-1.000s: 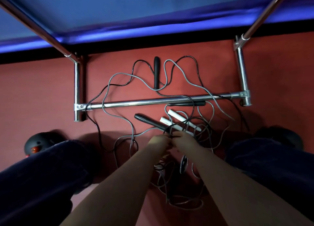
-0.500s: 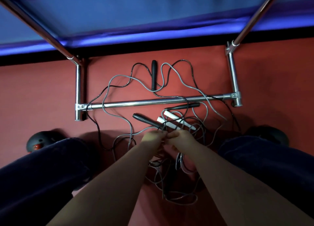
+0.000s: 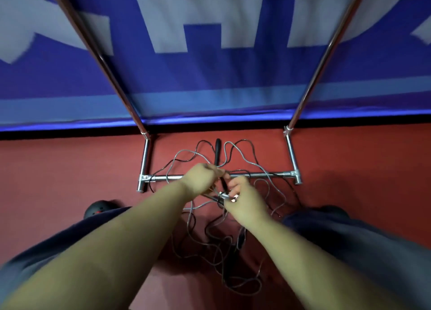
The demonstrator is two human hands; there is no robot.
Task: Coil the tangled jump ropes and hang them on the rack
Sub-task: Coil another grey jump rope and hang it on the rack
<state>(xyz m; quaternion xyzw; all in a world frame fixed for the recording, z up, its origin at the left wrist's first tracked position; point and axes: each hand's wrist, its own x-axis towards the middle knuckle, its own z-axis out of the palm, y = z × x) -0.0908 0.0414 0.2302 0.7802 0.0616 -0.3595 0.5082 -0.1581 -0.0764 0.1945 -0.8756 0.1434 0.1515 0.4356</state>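
Head view: both hands lifted over the tangled grey and black jump ropes (image 3: 217,246) on the red floor (image 3: 70,169).
Left hand (image 3: 201,177) is curled around cords and right hand (image 3: 243,200) pinches a black handle (image 3: 224,185) standing roughly upright between them; blur hides the exact fingers. Another black rope handle (image 3: 217,151) lies beyond the left hand, pointing away. Chrome tube rack (image 3: 263,175) crosses just behind the hands. Blue banner's (image 3: 210,81) pale letters are cut off, unreadable.
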